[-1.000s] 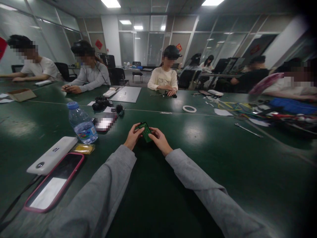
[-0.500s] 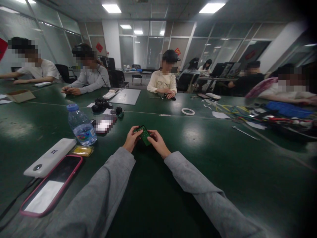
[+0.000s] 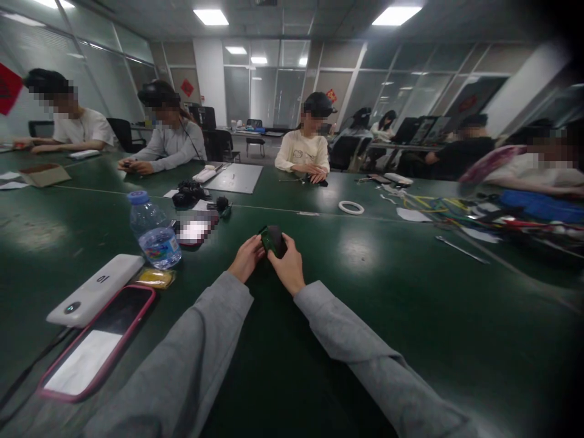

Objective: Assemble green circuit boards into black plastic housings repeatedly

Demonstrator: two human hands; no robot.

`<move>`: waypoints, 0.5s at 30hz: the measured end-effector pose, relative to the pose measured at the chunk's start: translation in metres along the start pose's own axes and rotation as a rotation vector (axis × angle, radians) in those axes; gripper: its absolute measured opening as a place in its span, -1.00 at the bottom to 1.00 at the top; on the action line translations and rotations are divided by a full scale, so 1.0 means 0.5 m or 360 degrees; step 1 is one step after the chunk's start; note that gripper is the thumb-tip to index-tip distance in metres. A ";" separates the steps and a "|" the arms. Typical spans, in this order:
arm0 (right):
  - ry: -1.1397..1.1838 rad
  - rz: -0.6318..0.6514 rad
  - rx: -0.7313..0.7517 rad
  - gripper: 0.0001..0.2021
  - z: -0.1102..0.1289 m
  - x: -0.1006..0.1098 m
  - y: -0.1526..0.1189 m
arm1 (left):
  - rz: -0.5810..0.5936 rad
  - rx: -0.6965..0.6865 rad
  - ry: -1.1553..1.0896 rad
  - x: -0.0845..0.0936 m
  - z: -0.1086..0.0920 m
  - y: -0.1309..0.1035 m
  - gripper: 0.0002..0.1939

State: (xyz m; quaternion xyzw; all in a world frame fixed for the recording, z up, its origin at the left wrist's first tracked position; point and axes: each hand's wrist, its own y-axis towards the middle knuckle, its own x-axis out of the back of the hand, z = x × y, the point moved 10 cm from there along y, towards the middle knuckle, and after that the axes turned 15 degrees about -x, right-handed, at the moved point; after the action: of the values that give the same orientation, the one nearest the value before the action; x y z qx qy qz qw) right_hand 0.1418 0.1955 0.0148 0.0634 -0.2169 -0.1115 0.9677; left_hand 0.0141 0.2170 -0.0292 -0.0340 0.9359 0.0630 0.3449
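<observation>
A small dark device with a green face [image 3: 272,239] is held above the green table, tilted so that its black side shows. My left hand [image 3: 247,258] has its fingers on the device's left edge. Around its right side and lower edge, my right hand [image 3: 288,261] is closed, with the thumb on the front. Left of my hands stand a water bottle [image 3: 156,234], a small yellow packet [image 3: 156,278], a white power bank [image 3: 97,289] and a phone with a pink case [image 3: 98,344].
The green table [image 3: 410,304] bears a white ring [image 3: 351,208], a metal tool [image 3: 462,249], tangled cables [image 3: 456,213], black gear [image 3: 189,193] and a grey board [image 3: 235,177]. Several people sit across it, one facing me [image 3: 303,149].
The device has turned, showing less of its green face and more of its black side. My right hand has shifted left and up around it. The view has swung slightly left.
</observation>
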 end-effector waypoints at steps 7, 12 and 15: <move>-0.0511 -0.0088 0.0569 -0.38 0.087 -0.048 -0.050 | 0.0128 0.0119 -0.0104 -0.024 0.021 -0.007 -0.47; -0.0616 0.0006 0.0804 -0.42 0.126 -0.062 -0.102 | 0.0099 0.0127 -0.0140 0.000 0.020 -0.006 -0.36; -0.0577 -0.0065 0.0780 -0.46 0.132 -0.046 -0.103 | 0.0052 0.0132 -0.0119 0.015 0.019 -0.004 -0.37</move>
State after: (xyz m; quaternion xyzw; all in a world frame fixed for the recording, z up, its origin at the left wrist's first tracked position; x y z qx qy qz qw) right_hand 0.0830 0.1462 0.0559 0.2783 -0.4052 -0.0847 0.8667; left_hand 0.0147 0.2163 -0.0417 -0.0019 0.9246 0.0309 0.3797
